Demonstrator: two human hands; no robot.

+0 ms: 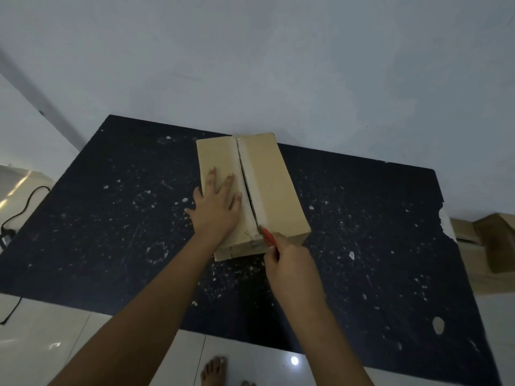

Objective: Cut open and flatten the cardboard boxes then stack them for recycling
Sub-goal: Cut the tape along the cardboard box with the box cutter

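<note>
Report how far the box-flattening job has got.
Done: the tape seam along the box top looks slit, flaps parted. In hand: left hand presses the left flap; right hand holds the red cutter at the near end. Left: flattening this box, the cardboard at the right edge, stacking.

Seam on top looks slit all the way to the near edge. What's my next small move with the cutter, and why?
Probably draw the red cutter clear of the near end, then lift the flaps. The seam on the cardboard box gapes open along its length, the right hand has the blade at the near edge, and the left hand is pressing the left flap flat.
</note>
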